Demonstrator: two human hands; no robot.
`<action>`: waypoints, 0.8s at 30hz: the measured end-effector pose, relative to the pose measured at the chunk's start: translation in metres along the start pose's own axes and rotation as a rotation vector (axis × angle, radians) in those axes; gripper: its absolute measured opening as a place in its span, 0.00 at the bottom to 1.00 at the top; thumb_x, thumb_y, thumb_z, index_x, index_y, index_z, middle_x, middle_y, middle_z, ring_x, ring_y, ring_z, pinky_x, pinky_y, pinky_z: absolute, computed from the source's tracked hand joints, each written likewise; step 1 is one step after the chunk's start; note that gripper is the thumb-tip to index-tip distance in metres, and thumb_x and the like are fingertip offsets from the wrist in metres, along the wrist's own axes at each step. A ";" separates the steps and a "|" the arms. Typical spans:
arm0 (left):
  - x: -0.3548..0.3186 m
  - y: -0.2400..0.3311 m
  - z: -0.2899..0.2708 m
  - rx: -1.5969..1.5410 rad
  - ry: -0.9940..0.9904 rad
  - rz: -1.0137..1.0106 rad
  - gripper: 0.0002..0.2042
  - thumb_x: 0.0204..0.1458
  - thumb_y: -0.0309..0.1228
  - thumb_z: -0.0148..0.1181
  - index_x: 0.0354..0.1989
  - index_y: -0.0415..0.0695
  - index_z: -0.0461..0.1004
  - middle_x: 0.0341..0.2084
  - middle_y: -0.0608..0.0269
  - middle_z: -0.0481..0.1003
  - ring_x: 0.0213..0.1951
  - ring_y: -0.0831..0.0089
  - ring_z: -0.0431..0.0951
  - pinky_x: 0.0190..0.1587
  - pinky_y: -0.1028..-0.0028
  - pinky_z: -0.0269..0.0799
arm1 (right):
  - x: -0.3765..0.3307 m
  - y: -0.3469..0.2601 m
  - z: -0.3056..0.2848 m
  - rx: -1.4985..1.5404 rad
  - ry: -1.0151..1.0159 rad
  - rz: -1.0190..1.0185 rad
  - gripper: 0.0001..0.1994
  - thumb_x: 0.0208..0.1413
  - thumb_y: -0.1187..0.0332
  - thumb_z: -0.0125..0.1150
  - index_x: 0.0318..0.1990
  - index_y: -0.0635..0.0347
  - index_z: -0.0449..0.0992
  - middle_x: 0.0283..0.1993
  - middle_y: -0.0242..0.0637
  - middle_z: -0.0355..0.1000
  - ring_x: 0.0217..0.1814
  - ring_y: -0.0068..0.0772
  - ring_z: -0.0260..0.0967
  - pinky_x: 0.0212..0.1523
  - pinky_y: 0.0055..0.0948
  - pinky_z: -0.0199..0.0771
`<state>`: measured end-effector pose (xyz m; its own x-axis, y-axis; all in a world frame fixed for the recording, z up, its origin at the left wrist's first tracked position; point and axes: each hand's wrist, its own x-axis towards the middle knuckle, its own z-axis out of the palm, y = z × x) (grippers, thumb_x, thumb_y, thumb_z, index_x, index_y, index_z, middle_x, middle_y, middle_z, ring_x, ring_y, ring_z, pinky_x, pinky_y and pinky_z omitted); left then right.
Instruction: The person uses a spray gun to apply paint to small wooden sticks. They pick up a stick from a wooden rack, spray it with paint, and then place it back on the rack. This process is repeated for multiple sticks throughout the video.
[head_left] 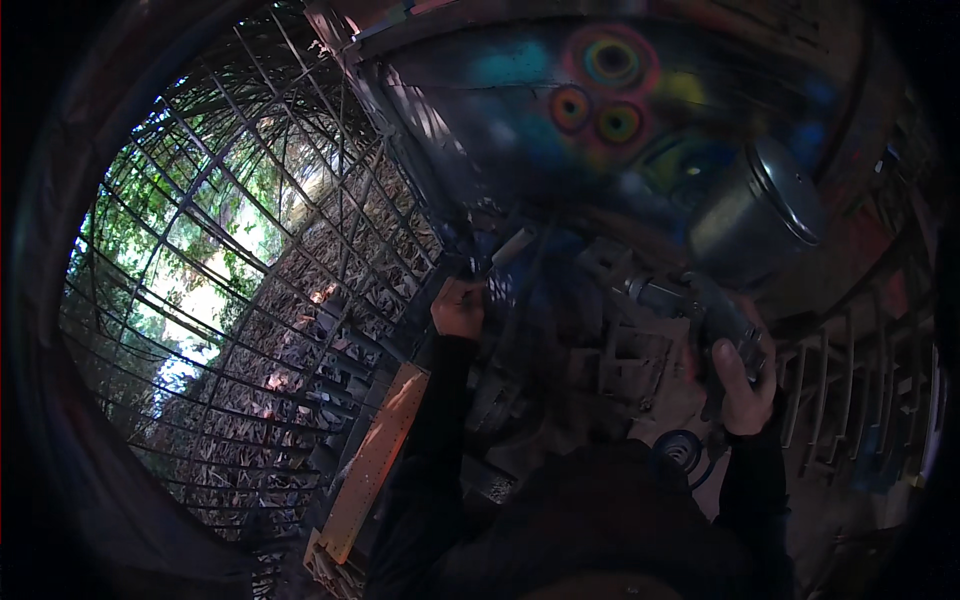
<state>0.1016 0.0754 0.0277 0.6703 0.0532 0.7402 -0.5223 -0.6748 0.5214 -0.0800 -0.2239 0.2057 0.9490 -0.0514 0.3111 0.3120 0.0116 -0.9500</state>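
Since the dark coil sits close in, I'd keep it clear of the right hand, wrapped firmly round the tool off to the right; the left hand, farther out, is curled, on what I can't tell.

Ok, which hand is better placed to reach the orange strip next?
Probably your left hand: it is nearer the orange strip, though it's curled and too dark to tell if it holds anything. Your right hand is farther across, gripping a dark tool.
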 end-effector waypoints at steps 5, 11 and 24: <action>-0.002 0.007 0.001 0.003 -0.004 -0.030 0.04 0.39 0.19 0.61 0.23 0.43 0.74 0.20 0.57 0.71 0.24 0.59 0.74 0.27 0.69 0.69 | 0.000 0.000 0.002 -0.008 -0.012 0.005 0.25 0.55 0.59 0.52 0.55 0.68 0.61 0.28 0.34 0.69 0.25 0.18 0.63 0.22 0.16 0.60; -0.026 0.009 0.014 -0.315 -0.143 -0.383 0.06 0.43 0.22 0.63 0.31 0.38 0.76 0.22 0.61 0.76 0.24 0.77 0.74 0.29 0.77 0.70 | 0.002 0.004 0.010 -0.010 -0.034 0.026 0.23 0.54 0.66 0.51 0.57 0.66 0.60 0.35 0.36 0.70 0.32 0.19 0.67 0.26 0.16 0.66; -0.033 0.032 0.006 -0.482 -0.239 -0.501 0.05 0.45 0.20 0.60 0.32 0.34 0.76 0.22 0.63 0.75 0.24 0.79 0.73 0.29 0.80 0.69 | 0.007 0.023 0.012 -0.188 -0.059 -0.099 0.19 0.52 0.73 0.54 0.53 0.66 0.65 0.36 0.37 0.70 0.34 0.23 0.68 0.38 0.23 0.66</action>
<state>0.0660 0.0477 0.0170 0.9573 0.0708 0.2803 -0.2604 -0.2102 0.9423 -0.0658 -0.2122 0.1867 0.9169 0.0158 0.3987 0.3950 -0.1768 -0.9015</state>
